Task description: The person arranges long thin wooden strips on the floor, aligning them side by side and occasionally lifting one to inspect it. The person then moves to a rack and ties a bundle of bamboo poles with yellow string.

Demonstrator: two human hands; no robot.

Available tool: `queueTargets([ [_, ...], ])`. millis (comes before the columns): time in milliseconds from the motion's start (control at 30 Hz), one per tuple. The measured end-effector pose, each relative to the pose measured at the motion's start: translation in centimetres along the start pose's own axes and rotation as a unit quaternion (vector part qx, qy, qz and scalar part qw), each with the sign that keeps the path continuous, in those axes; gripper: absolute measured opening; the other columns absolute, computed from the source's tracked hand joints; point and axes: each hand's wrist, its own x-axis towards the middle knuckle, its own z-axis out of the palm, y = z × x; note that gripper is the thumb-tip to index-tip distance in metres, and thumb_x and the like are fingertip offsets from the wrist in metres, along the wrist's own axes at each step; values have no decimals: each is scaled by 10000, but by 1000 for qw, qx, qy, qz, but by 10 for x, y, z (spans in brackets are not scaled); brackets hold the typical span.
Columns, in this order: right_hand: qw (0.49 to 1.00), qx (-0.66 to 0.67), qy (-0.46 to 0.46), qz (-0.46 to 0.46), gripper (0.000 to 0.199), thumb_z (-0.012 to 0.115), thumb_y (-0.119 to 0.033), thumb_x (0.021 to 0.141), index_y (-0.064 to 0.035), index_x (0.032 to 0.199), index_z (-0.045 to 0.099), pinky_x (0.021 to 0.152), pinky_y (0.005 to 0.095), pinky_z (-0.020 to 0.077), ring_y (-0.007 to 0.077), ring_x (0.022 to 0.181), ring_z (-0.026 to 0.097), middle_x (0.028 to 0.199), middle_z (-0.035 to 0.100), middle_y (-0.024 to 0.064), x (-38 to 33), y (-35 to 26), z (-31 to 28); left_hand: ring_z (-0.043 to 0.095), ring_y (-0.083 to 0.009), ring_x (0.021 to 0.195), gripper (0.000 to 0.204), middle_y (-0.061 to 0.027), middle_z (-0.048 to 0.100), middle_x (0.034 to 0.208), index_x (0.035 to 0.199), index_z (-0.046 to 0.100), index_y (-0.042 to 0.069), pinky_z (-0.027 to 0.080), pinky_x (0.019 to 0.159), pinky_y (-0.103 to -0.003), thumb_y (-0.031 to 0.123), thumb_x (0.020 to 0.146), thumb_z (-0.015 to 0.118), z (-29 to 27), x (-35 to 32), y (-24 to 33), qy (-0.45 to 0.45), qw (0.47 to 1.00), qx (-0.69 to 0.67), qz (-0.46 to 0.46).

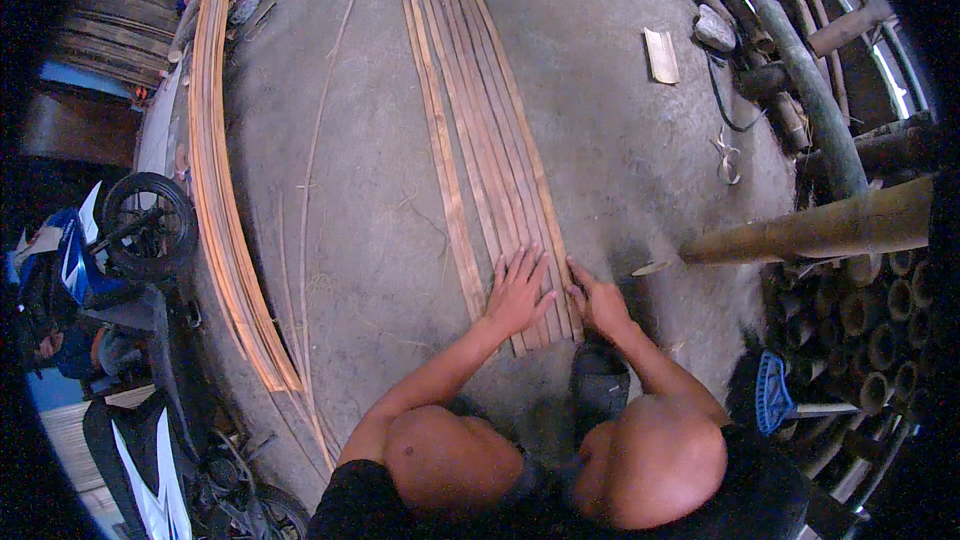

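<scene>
Bare knees bent up just short of the slat row, one to either side of its line; a low squat, likely chosen to bring both hands down to floor level

Left hand palm down across the near part of the slat row, fingers spread and not clenched, gripping nothing; probably pressing to keep the pieces flat and side by side

Right hand at the row's right edge, fingers curved along the outermost slat; looks like a side stop against spreading, though cannot tell whether it pinches the wood

Slat row itself on the concrete floor, running away from the knees; one separate slat left of the main group, a narrow gap between

Right of the row: blue rake head, thick bamboo pole

Left of the row: orange-edged strip bundle, laid lengthwise, perhaps to keep long pieces straight; motorcycle beyond it

Right of the row's far part: curved bamboo piece, then pale stone
</scene>
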Motion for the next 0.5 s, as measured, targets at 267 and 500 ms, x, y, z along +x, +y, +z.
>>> queueTargets([
  [267,997,-69,-3,43,542,656,-270,920,-196,1437,513,775,533,539,478,841,662,930,677,290,-5,-13,-15,292,-403,1456,627,-174,279,1607,1521,386,174,191,1183,-606,384,957,564,-16,-1,1,-17,997,24,67],
  [500,998,-58,22,33,538,639,-222,918,-177,1437,501,764,532,540,463,837,672,908,681,289,-3,-10,-6,369,-379,1422,551,-129,367,1575,1472,454,169,235,1173,-597,310,950,562,-6,-7,-4,16,994,43,98],
])
